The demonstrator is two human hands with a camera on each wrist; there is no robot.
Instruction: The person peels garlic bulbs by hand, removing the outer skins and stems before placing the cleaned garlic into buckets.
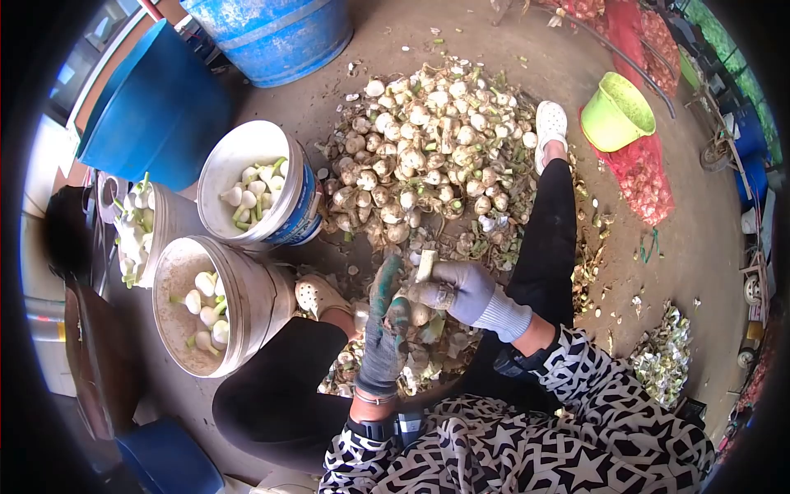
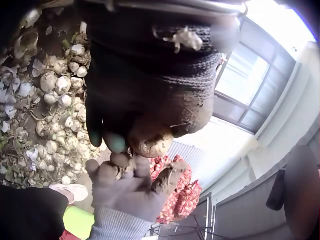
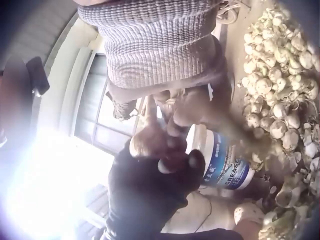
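Note:
In a dark grey glove with green fingertips, my left hand (image 1: 384, 337) holds a garlic bulb (image 1: 420, 314) in front of my body. My right hand (image 1: 469, 292), gloved in light grey, meets it from the right with fingers curled at the bulb's stem end. A pale stub (image 1: 426, 265) sticks up beyond the right fingers. The left wrist view has the brownish bulb (image 2: 154, 145) under the dark glove, close over the right fingers. From the right wrist, the bulb (image 3: 145, 143) is partly covered by both gloves. A large heap of unpeeled garlic (image 1: 420, 148) lies just ahead.
Left of me stand a white bucket (image 1: 212, 188) with a blue label and a dirty white bucket (image 1: 247, 317), both containing trimmed garlic. Behind them is another full bucket (image 1: 177, 222). Blue tubs (image 1: 164, 107) stand farther back. A lime bucket (image 1: 617, 113) rests on red net sacks (image 1: 646, 185).

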